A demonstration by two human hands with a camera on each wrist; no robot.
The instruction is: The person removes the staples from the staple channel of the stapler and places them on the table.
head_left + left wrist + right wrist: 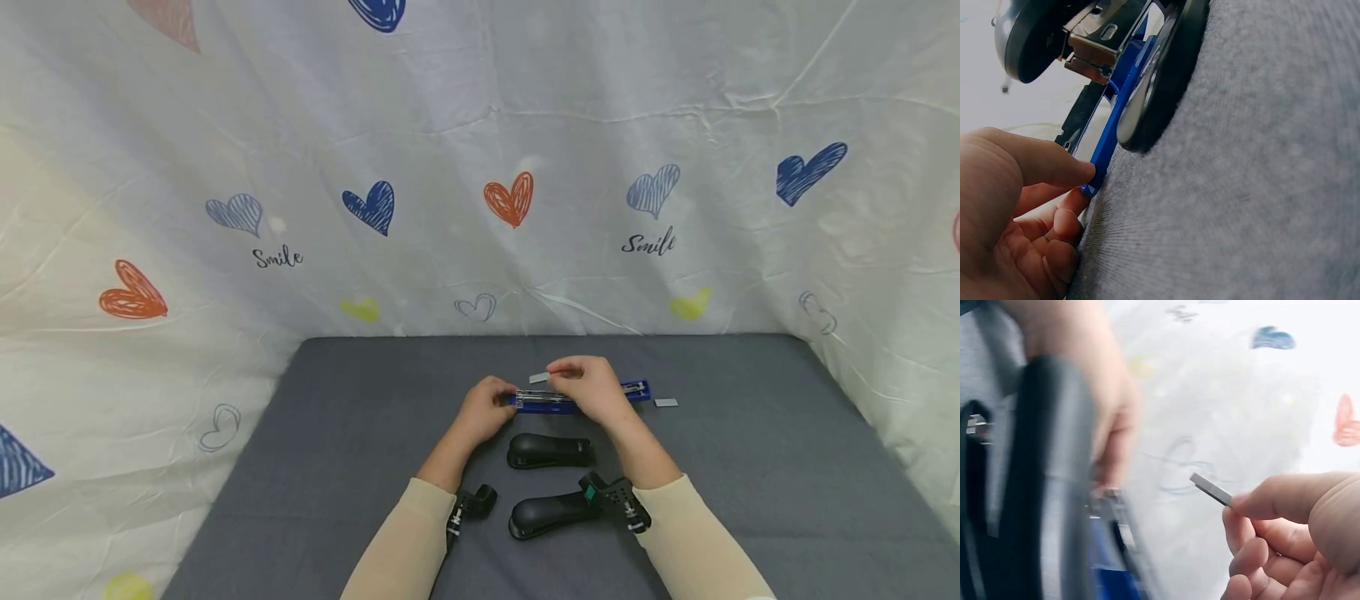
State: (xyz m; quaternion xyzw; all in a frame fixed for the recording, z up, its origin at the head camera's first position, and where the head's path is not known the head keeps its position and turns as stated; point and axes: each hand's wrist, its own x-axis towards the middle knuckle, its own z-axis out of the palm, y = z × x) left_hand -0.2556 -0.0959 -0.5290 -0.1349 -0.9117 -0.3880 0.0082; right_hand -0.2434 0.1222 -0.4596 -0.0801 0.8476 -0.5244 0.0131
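In the head view an opened blue stapler [546,407] lies lengthwise across the grey table, its metal staple channel exposed. My left hand [482,410] pinches the stapler's left end between thumb and fingers; the left wrist view shows the thumb on the blue base [1107,139]. Over the stapler is my right hand [589,389], hiding part of its middle. Thumb and index finger of that hand pinch a short silver strip of staples [1211,489], raised and pointing left. Another staple strip [666,402] lies beyond the stapler's right end.
Two black staplers, one nearer the hands [551,451] and one closer to me [553,514], lie between my forearms. Behind the table's far edge hangs a white cloth [450,275] printed with hearts. Wrist cameras stick out beside both sleeves.
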